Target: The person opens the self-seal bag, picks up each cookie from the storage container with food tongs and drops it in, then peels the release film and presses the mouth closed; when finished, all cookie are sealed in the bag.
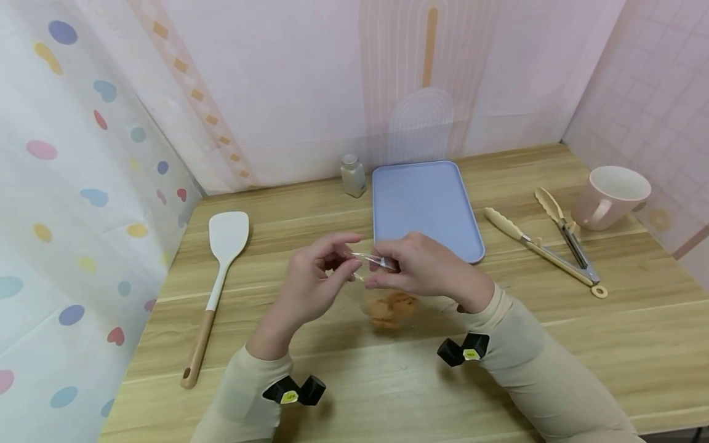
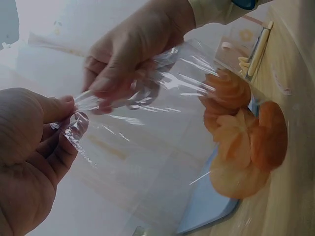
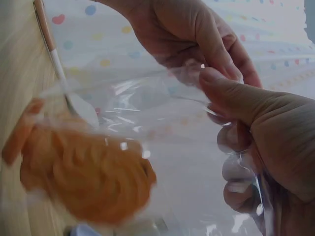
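A clear plastic bag [image 2: 147, 142] hangs over the table between the two hands. Several golden-brown swirled cookies [image 1: 389, 309] sit in its lower end, large in the right wrist view as a ridged cookie [image 3: 93, 172]. My left hand [image 1: 310, 280] pinches the bag's upper edge between thumb and fingers. Opposite it, my right hand [image 1: 429, 267] grips the bunched film near the same edge, its fingers curled round the plastic. The fingertips of both hands are close together. Whether the bag's mouth is parted is hard to tell through the shiny film.
At the left lies a white spatula [image 1: 228, 240] with a wooden handle. A blue tray [image 1: 426, 206] lies behind the hands, beside a small capped jar [image 1: 353, 176]. On the right are cream-tipped tongs [image 1: 559, 252], spread apart, and a pink mug [image 1: 612, 197].
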A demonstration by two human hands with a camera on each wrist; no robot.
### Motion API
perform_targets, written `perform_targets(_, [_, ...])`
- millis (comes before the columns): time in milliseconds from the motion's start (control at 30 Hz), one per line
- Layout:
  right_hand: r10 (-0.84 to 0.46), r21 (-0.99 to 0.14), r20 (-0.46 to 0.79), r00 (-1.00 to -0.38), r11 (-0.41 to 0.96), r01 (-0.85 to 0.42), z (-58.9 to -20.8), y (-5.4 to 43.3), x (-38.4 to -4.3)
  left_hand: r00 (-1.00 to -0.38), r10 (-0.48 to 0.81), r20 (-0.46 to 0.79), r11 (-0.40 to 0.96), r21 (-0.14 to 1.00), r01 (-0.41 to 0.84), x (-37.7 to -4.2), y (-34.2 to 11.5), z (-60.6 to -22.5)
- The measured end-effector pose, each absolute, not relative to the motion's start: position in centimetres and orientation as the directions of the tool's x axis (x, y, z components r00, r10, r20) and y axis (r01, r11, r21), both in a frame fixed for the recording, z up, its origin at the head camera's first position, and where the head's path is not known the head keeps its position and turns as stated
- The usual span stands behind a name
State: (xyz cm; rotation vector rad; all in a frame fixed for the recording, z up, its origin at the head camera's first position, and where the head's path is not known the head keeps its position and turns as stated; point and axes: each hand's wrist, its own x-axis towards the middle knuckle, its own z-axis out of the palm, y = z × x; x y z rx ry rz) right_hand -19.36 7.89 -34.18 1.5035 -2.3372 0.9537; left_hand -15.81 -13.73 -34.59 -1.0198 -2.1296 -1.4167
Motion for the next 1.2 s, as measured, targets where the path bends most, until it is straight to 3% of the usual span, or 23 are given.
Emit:
perform_targets(467, [-0.738,-0.517,0.386,-0.554,0.324,-0.792,-33.2,10.1,-20.6,-0.688,0.236,0.686,0.251,0.641,0.725,-16.0,-15.6,-33.8])
perform_targets(667, [-0.741,-0.54,0.361,-0.566,0.328,-0.775,-33.4,10.9,-21.4,-0.745,0.199,0.636,0.289,0.689,0.665,-16.4,-16.0,-34.0])
perform_targets(867, [-0.765,-0.577,0.265,-0.587,0.362,-0.732,-33.5,11.4,-21.6,-0.829,0.331,0.451,0.359,0.752,0.553,-16.6,-16.8,-34.1])
perform_targets(1000, [-0.8,-0.637,0.144,-0.582,0.375,-0.673,-33.5,11.7,-21.6,-0.852,0.44,0.284,0.368,0.809,0.459,-16.6,-17.2,-33.8])
perform_targets(1200, [-0.819,-0.68,0.04,-0.572,0.397,-0.616,-34.7,11.5,-22.3,-0.875,0.469,0.117,0.378,0.869,0.319,-17.1,-17.3,-34.6])
